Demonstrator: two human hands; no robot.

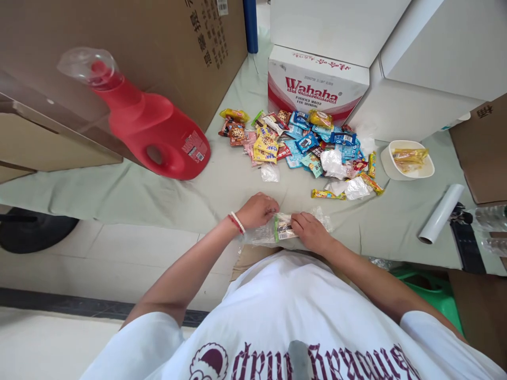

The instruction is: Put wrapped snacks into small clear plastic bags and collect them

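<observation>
in the lower middle of the frame, a flat packet (pixel 283 229) with a green edge is lying near the front side of the table (pixel 224 192), and clear plastic film (pixel 259 234) is spreading out to its left and right. the left hand (pixel 259 209), just left of the packet, is curling its fingers inward, and their tips are pinching the upper part of this film. two bracelets (pixel 238 221), one white and one red, are circling its wrist. the right hand (pixel 312 231) is lying over the right part of the packet and its bent fingers are touching it from above; the underside is hiding from view, so i cannot tell if this hand is gripping or only pressing.

at the upper centre, a heap of wrapped snacks (pixel 306 142) is lying before a white and red carton (pixel 317 87). at the right, a pale tub (pixel 390 166) is holding yellow packets (pixel 410 158), and below it a white roll (pixel 441 214) is lying slantwise. at the upper left, a red bottle (pixel 158 132) is standing beside a brown cardboard box (pixel 166 47).
</observation>
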